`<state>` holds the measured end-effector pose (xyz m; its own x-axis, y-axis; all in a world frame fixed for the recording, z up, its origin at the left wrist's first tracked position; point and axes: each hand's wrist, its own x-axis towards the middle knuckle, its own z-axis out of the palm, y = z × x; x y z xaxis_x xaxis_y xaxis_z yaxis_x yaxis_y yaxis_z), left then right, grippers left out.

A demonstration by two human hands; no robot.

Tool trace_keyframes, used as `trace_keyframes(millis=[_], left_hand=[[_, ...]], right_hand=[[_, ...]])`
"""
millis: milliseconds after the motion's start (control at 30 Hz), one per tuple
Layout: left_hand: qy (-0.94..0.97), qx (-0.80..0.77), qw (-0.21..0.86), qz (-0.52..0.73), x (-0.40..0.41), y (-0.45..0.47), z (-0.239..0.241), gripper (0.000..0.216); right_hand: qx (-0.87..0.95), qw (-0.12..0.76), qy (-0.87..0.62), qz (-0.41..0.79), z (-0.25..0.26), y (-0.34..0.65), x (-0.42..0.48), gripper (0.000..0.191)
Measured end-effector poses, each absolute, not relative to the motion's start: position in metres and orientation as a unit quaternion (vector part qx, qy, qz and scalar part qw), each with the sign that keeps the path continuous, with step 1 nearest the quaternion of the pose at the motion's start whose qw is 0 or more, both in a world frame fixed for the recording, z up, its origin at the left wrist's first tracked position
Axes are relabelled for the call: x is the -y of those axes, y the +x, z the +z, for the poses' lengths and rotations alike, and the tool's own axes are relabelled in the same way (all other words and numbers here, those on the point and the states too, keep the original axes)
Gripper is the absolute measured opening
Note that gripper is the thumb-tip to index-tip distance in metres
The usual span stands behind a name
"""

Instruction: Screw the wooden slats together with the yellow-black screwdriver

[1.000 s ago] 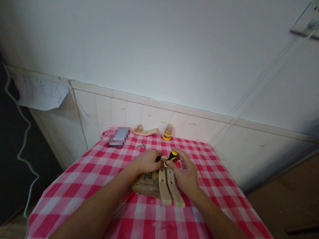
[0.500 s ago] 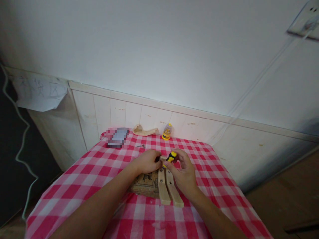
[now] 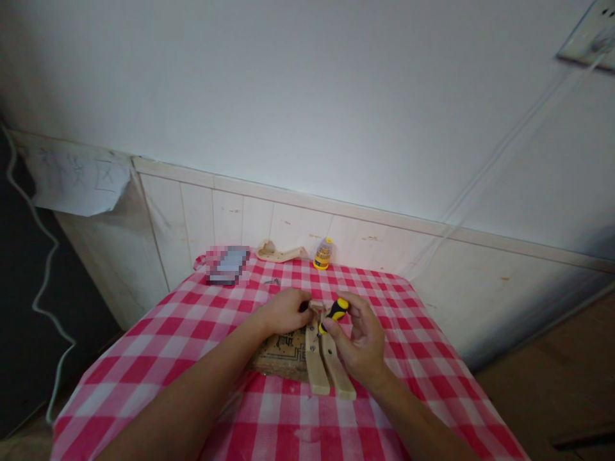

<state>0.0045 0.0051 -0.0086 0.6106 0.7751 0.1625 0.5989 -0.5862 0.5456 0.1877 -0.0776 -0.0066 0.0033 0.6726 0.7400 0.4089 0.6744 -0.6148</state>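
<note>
A yellow-and-black screwdriver [image 3: 339, 310] is gripped in my right hand [image 3: 365, 333], its shaft slanting down to the left. Its tip is at or near a screw in the left one of two curved wooden pieces [image 3: 318, 374]. The second wooden piece [image 3: 343, 384] lies alongside, with a dark hole in it. My left hand [image 3: 287, 310] is closed at the far end of the pieces, fingers curled against the wood; its fingertips are partly hidden. Under the wood lies a flat brown board with black printed markings [image 3: 281, 358].
A red-and-white checked cloth [image 3: 168, 358] covers the table. Toward the back are a pixelated flat device [image 3: 228, 266], another wooden piece [image 3: 281, 253], a yellow-capped clear bottle [image 3: 322, 254] and a few small metal screws [image 3: 272, 282]. A panelled wall [image 3: 298, 224] stands behind.
My right hand has brought the screwdriver slightly toward me and to the right, from the far end of the wood to a nearer screw. My left hand stays in place.
</note>
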Motion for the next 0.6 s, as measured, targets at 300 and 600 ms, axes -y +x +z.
trace_keyframes(millis=[300, 600], left_hand=[[0.863, -0.387, 0.244, 0.214, -0.005, 0.004, -0.010, 0.018], [0.867, -0.389, 0.238, 0.198, -0.006, 0.005, -0.008, 0.018]], right_hand=[[0.707, 0.585, -0.373, 0.140, -0.005, 0.185, 0.082, 0.042], [0.726, 0.560, -0.332, 0.222, 0.005, 0.188, 0.085, 0.051]])
